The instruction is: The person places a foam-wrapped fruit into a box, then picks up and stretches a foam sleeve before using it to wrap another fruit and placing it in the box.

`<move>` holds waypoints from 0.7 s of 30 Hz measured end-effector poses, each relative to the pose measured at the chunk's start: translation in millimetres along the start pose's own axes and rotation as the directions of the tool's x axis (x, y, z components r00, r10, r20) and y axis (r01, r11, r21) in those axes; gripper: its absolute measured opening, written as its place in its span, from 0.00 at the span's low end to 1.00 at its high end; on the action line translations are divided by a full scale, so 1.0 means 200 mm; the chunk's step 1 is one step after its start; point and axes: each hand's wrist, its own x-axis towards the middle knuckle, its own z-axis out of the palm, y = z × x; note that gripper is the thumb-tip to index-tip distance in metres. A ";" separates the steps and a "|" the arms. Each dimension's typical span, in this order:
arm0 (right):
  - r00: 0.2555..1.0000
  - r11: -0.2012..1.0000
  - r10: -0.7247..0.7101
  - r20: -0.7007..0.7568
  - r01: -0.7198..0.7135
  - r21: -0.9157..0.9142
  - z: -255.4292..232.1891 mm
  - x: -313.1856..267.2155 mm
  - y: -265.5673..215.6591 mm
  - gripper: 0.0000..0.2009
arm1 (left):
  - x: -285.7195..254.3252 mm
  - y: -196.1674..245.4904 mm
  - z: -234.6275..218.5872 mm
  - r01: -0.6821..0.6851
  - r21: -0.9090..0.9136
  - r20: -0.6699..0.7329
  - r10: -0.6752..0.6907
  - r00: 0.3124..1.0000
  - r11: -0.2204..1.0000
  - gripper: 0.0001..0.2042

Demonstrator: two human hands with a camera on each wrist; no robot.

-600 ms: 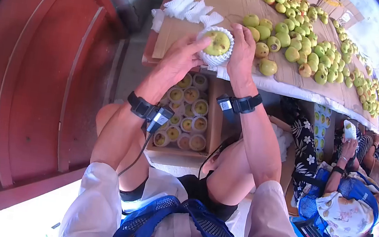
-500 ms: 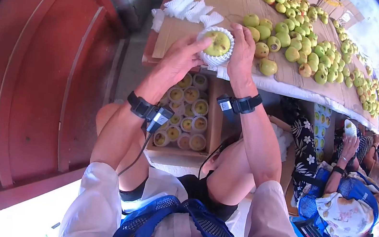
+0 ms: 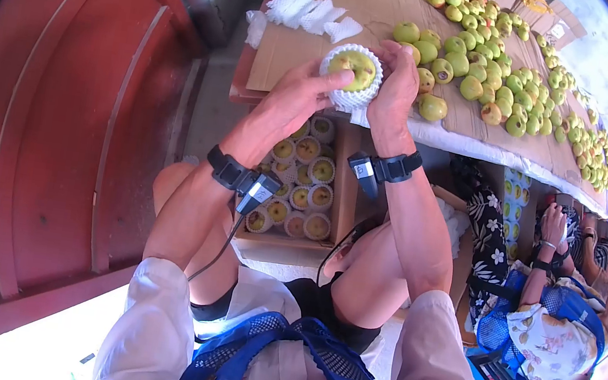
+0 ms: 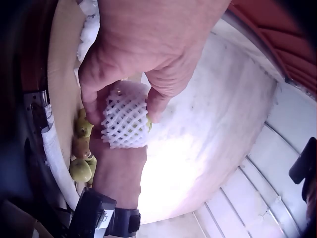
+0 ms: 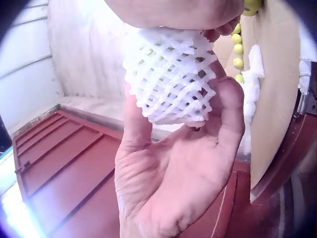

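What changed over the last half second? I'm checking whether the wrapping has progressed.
Little: both hands, left hand and right hand, keep their grip on the netted fruit, shifted slightly up-frame. A neighbouring person's hand dropped lower. The box of wrapped fruit is unchanged.

Head downward — wrists close, upward

yellow-green fruit (image 3: 355, 67) in white diamond-mesh net (image 3: 346, 95), green fruits (image 3: 490, 84) on brown cardboard (image 3: 301, 42), red door (image 3: 58, 116), black wristbands (image 3: 227, 169), blue mesh vest (image 3: 282, 342), black-and-white floral trousers (image 3: 489, 228)
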 end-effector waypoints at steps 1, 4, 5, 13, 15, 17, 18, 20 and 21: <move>1.000 1.000 -0.019 -0.007 0.019 -0.005 0.01 -0.01 0.00 0.23 | 0.01 0.00 -0.02 0.007 -0.013 -0.004 -0.007 1.000 1.000 0.27; 0.999 0.999 -0.042 -0.019 0.042 -0.021 0.05 -0.04 0.01 0.22 | 0.00 0.01 0.00 0.012 -0.006 0.024 -0.012 1.000 1.000 0.27; 0.999 0.999 -0.045 -0.022 0.045 -0.024 0.05 -0.05 0.01 0.22 | 0.00 0.01 0.00 0.012 0.007 0.040 -0.012 0.999 1.000 0.26; 0.979 0.906 -0.056 0.194 0.131 -0.402 0.02 -0.03 -0.07 0.23 | -0.02 0.02 -0.09 0.052 0.047 -0.001 -0.052 0.999 0.998 0.25; 0.962 0.862 -0.043 0.269 0.172 -0.476 0.02 -0.05 -0.11 0.23 | -0.03 0.04 -0.11 0.057 0.078 -0.015 -0.056 0.998 0.995 0.25; 0.928 0.785 -0.044 0.371 0.261 -0.561 -0.01 -0.06 -0.12 0.23 | -0.03 0.03 -0.14 0.061 0.111 -0.034 -0.058 0.998 0.992 0.24; 0.911 0.780 -0.016 0.411 0.269 -0.565 -0.02 -0.09 -0.14 0.23 | -0.03 0.01 -0.17 0.067 0.104 -0.024 -0.065 0.998 0.992 0.25; 0.871 0.723 0.019 0.491 0.327 -0.608 -0.01 -0.16 -0.19 0.24 | -0.04 0.01 -0.21 0.095 0.134 0.006 -0.097 0.995 0.986 0.25; 0.850 0.704 0.038 0.526 0.350 -0.618 -0.01 -0.21 -0.20 0.24 | -0.06 0.01 -0.23 0.115 0.143 0.019 -0.119 0.993 0.983 0.25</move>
